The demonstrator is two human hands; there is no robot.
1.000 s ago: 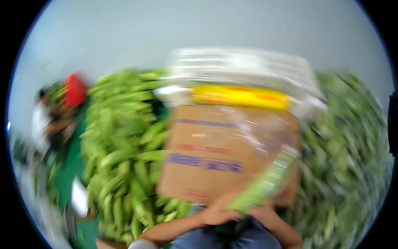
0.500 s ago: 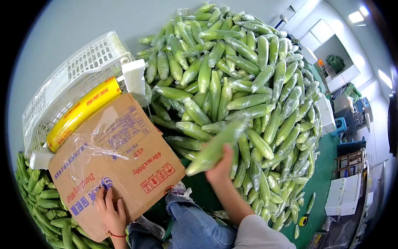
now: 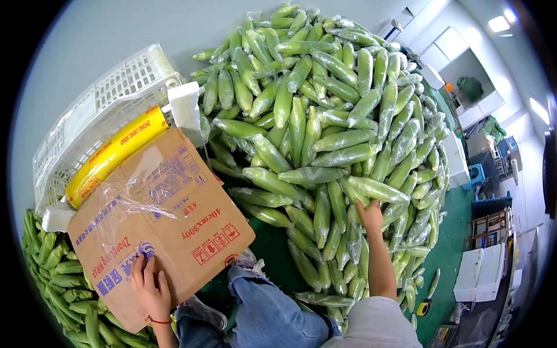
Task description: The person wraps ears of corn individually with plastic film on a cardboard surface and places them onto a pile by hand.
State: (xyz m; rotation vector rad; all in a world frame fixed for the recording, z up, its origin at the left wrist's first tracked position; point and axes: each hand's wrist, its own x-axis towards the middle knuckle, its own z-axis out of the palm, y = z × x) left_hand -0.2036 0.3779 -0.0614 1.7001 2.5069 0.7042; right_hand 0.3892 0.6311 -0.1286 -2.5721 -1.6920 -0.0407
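Note:
My right hand (image 3: 370, 216) reaches into a big heap of ears of corn in green husks and clear film. Its fingers are closed at the lower side of one wrapped ear of corn (image 3: 380, 190), which lies across others on the heap. Part of the grip is hidden by the hand and the ear. My left hand (image 3: 151, 289) lies on a cardboard sheet (image 3: 197, 232) printed in red and blue, its fingers apart and holding nothing. Crumpled clear film (image 3: 125, 203) clings to the cardboard.
Beyond the cardboard, a yellow roll of wrap (image 3: 119, 153) lies against a white plastic crate (image 3: 104, 95). Unwrapped ears of corn (image 3: 69, 281) are piled at lower left. White boxes (image 3: 478, 272) and a blue stool (image 3: 476, 176) stand on the right.
My right hand has carried an ear of corn right and farther out, from above the heap's near edge onto the heap. My left hand has stayed on the cardboard.

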